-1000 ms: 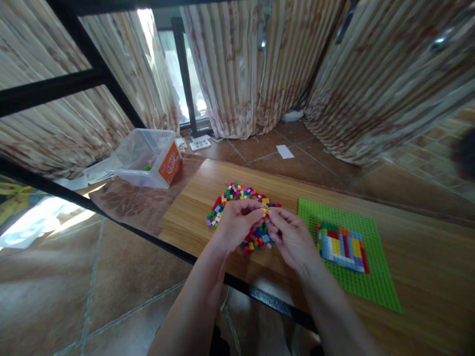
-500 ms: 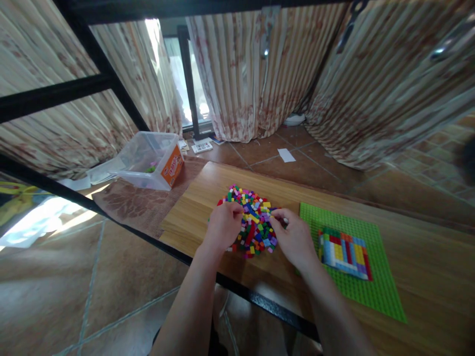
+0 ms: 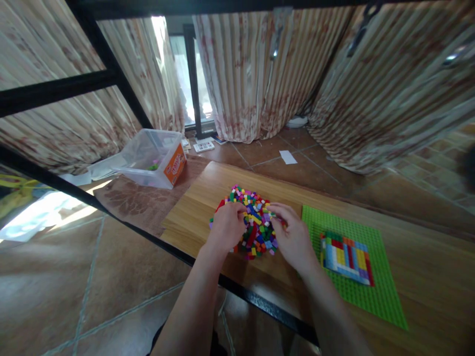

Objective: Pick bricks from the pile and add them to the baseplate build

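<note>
Two hands [image 3: 260, 232] in brick pile [image 3: 252, 217], green baseplate [image 3: 371, 287] beside, grips unclear.

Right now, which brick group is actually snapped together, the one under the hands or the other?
The flat multicoloured block on the green baseplate, to the right of the right hand. The pile that both hands, left hand included, rest on is loose bricks.

Clear plastic storage box [image 3: 156, 158], on the floor mat: orange label [image 3: 174, 163] on its end wall, white lettering, too small and blurred to read. White card [image 3: 204, 146] on the floor tiles: dark printed marks, unreadable. No other text, number or sign legible.
</note>
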